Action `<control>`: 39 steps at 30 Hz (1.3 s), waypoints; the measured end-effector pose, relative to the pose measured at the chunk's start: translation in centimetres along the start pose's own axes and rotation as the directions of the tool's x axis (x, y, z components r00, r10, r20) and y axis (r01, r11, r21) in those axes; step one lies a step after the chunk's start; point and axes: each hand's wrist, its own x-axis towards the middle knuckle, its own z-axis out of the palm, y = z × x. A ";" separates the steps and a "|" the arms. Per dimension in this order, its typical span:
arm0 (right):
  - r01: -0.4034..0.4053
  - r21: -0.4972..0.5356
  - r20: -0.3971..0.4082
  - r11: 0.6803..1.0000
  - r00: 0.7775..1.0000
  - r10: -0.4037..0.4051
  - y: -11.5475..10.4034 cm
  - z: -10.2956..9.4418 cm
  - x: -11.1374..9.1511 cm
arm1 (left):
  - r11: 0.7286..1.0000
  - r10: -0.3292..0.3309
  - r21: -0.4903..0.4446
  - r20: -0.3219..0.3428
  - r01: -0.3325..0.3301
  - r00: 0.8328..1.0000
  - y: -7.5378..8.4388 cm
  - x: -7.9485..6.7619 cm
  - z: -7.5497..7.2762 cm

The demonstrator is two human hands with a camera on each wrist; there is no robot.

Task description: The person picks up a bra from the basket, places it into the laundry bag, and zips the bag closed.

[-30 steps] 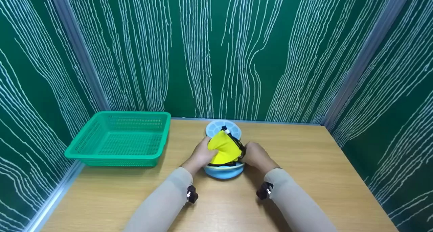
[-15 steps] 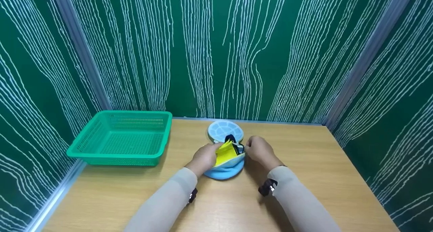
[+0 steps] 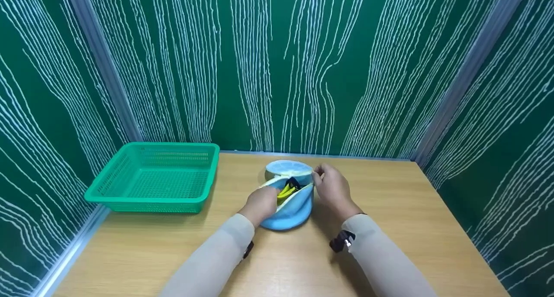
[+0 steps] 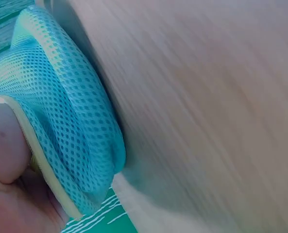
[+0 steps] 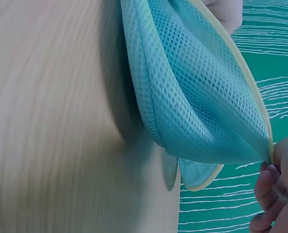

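Note:
A light-blue mesh laundry bag [image 3: 288, 214] with a pale yellow zip edge stands on the table, its round lid [image 3: 289, 167] tipped back. Inside its mouth shows a folded yellow cloth item [image 3: 285, 193] with black trim. My left hand [image 3: 261, 204] reaches into the mouth from the left and holds the yellow item; its fingertips are hidden in the bag. In the left wrist view the bag's edge crosses in front of that hand. My right hand [image 3: 334, 188] pinches the zip edge at the right; the right wrist view shows thumb and fingers [image 5: 266, 187] at that corner.
A green plastic basket [image 3: 151, 199] with slotted walls stands at the left of the wooden table [image 3: 389, 210]. Green panels with white wavy lines [image 3: 294, 72] enclose the back and both sides.
The yellow cloth item has gone down from above the rim into the bag. My right hand has moved slightly up and pulled the bag's edge higher; the mouth is wider.

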 end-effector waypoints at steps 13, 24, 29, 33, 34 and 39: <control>-0.055 0.050 0.061 0.997 0.997 0.052 0.8 1.1 -0.4 | 0.984 -0.162 -0.111 -0.256 0.138 0.953 0.1 -0.1 -2.3; -0.059 0.080 0.119 0.995 0.992 0.049 1.1 1.3 0.1 | 0.846 -0.432 -0.351 -0.007 0.402 0.902 -3.4 2.0 -3.0; 0.091 -0.046 0.025 0.995 0.996 -0.090 1.0 1.9 -0.2 | 0.862 -0.387 -0.370 -0.035 0.348 0.922 -3.4 1.9 -2.8; 0.275 -0.141 -0.017 0.951 0.960 -0.280 -0.5 2.3 -1.0 | 0.882 -0.354 -0.362 -0.091 0.300 0.931 -3.1 1.8 -2.9; 0.321 -0.142 0.004 0.936 0.946 -0.324 -1.1 2.4 -1.2 | 0.887 -0.346 -0.360 -0.103 0.290 0.933 -3.0 1.8 -2.9; 0.474 -0.121 0.246 0.872 0.866 -0.436 -3.6 3.5 -1.8 | 0.905 -0.281 -0.365 -0.132 0.217 0.950 -2.5 1.6 -2.8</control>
